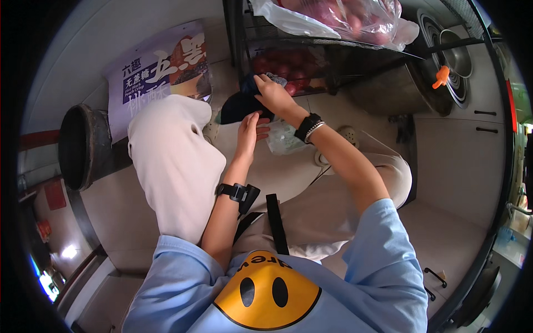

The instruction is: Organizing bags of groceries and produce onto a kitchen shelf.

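Observation:
My right hand [272, 95] grips a bundle of dark fabric [243, 107] by its upper end, in front of the lower rack shelf. A grey speckled piece [277, 79] shows just beyond its fingers. Below the bundle is my left hand [248, 135], palm turned inward and fingers apart; its fingertips meet or overlap the fabric's lower edge, and I cannot tell which. Under both hands, a clear plastic bag or container [285, 137] lies on the floor between my feet.
A black wire rack [329, 39] holds a plastic bag of reddish produce [349, 18], with round red produce [291, 68] on its lower level. At right stand a large metal pot [387, 91] and white cabinets [458, 162]. A dark bucket [77, 145] and printed purple carton [158, 66] are left.

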`<control>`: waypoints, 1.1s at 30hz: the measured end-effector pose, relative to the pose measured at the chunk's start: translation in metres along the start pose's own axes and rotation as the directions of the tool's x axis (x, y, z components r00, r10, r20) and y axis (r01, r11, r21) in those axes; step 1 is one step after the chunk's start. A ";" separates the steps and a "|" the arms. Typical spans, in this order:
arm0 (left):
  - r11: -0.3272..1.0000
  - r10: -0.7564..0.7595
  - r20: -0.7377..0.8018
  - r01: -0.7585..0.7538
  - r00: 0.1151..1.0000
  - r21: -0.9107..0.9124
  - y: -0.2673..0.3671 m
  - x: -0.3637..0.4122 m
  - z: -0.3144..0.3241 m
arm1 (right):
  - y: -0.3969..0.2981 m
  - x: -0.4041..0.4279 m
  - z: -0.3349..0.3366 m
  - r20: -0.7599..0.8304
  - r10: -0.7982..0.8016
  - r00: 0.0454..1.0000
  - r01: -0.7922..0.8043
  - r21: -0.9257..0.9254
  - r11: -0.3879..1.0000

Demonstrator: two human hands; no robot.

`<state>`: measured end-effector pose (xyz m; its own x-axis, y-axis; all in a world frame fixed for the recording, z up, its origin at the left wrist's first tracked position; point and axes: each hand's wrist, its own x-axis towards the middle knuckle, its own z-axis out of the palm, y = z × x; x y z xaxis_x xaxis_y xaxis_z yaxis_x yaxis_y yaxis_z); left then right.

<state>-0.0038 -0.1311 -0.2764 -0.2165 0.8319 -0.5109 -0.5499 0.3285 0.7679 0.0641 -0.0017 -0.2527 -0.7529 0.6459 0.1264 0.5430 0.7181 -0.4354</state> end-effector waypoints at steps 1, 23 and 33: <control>1.000 -0.010 0.011 0.009 1.000 0.022 -0.001 0.001 0.001 | 0.006 -0.003 -0.005 0.069 -0.041 0.997 0.045 -0.056 0.997; 0.998 -0.041 0.062 0.037 0.997 0.057 0.004 -0.004 0.000 | 0.199 -0.097 -0.178 -0.146 0.347 0.926 -0.355 -0.028 0.934; 0.996 0.034 0.382 -0.001 0.924 -0.085 0.015 -0.014 0.020 | 0.002 -0.123 -0.206 0.361 0.607 0.708 -0.397 0.914 -0.082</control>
<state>0.0074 -0.1286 -0.2499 0.0895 0.9502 -0.2985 -0.6166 0.2882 0.7326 0.2342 -0.0266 -0.0857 -0.3380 0.7993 -0.4969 -0.0859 -0.5520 -0.8294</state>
